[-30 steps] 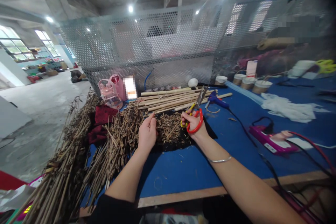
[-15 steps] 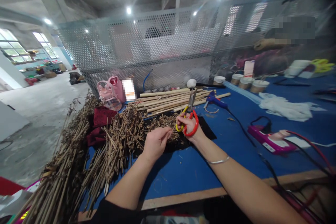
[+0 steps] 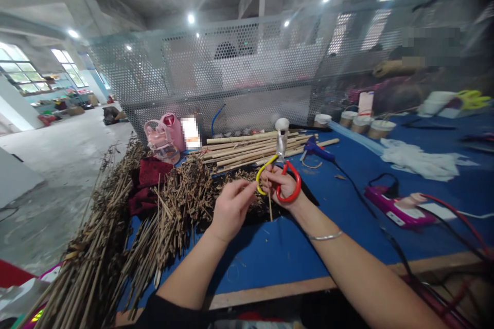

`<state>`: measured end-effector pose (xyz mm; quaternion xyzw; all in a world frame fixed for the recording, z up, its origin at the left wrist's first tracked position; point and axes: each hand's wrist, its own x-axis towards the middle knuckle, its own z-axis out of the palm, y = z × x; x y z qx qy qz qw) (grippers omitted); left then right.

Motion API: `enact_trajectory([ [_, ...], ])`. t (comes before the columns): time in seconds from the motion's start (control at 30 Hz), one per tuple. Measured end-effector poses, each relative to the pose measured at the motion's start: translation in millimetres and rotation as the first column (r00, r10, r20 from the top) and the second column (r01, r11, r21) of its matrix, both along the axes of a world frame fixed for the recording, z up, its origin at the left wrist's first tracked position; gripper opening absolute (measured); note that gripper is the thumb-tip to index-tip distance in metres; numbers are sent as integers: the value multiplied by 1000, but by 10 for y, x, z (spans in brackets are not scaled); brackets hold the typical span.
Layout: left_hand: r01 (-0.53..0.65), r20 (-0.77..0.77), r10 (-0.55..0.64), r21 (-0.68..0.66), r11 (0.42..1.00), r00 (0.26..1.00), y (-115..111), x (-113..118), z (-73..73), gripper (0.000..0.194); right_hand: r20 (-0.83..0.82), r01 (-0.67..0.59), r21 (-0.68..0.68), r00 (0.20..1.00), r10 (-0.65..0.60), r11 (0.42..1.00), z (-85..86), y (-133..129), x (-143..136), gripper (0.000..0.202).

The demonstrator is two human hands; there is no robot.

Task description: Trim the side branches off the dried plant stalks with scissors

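My right hand [image 3: 281, 185] has its fingers through the handles of scissors [image 3: 288, 191], one handle yellow and one red, blades pointing up. A thin brown stem [image 3: 270, 205] hangs down from its fingertips. Close beside it on the left is my left hand [image 3: 232, 208], fingers bent and pressed together near the yellow handle; whatever they pinch is too small to make out. Under both hands lies a black cloth [image 3: 309, 190] with dried plant bits. Bundles of dried stems [image 3: 185, 190] lie just left of my left hand.
Pale sticks [image 3: 247, 149] lie behind the hands, with a blue glue gun [image 3: 318, 149] at their right. Further right are a purple power strip [image 3: 401, 208], white gloves [image 3: 420, 159] and paper cups [image 3: 380, 127]. A pink bottle [image 3: 164, 136] stands at the back left.
The scissors' handles have spread apart and the right hand has shifted slightly right. A thin stem now shows below its fingers. The left hand has turned a little, its fingers reaching toward the yellow handle.
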<state>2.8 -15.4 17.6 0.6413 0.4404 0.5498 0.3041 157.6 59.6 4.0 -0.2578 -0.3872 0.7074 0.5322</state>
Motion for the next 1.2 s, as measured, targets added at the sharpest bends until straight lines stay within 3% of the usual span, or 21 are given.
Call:
enact_trajectory([
  [0.13,211,34,-209,-89,973,977,-76,67,50,20,29,-160,101,987,158,982,55,-178,-143,37],
  [0.23,259,155,-231,-190,947,960,-135,7,35,19,81,-203,128,978,193,971,81,-220,-152,38],
  [0.3,223,204,-180,-212,952,962,-207,-62,12,20,111,-183,127,979,170,975,71,-187,-112,41],
  [0.4,56,142,-48,-52,997,989,-356,-162,68,21,126,-92,115,989,78,989,10,-73,-33,43],
  [0.47,-80,96,68,130,988,993,-433,-208,225,21,134,-16,101,991,2,995,-50,10,6,43],
  [0.53,-226,154,193,238,945,969,-441,-232,456,20,155,39,84,987,-51,996,-110,71,23,45],
  [0.6,-298,262,252,156,942,932,-347,-238,664,23,201,79,102,975,-98,992,-151,92,23,47],
  [0.63,-254,312,220,71,965,924,-266,-235,721,23,234,87,125,966,-115,988,-159,87,20,47],
  [0.67,-132,357,134,-28,991,925,-169,-229,733,23,276,85,152,953,-125,985,-159,73,17,47],
  [0.7,17,402,44,-148,989,914,-66,-220,696,26,329,71,185,935,-130,980,-151,52,15,47],
  [0.77,226,500,-23,-351,909,866,120,-187,497,34,455,12,275,879,-141,961,-115,1,11,44],
  [0.83,247,574,35,-407,879,818,231,-137,218,39,570,-62,391,799,-189,918,-76,-45,6,39],
  [0.93,213,580,74,-410,887,811,231,-58,-100,39,669,-145,478,699,-252,866,-55,-85,-10,33],
  [1.03,178,540,64,-384,906,839,140,-8,-178,36,742,-202,463,620,-253,863,-64,-107,-29,32],
  [1.2,144,482,80,-410,901,872,82,25,-125,31,848,-295,429,457,-269,854,-25,-176,-57,37],
])
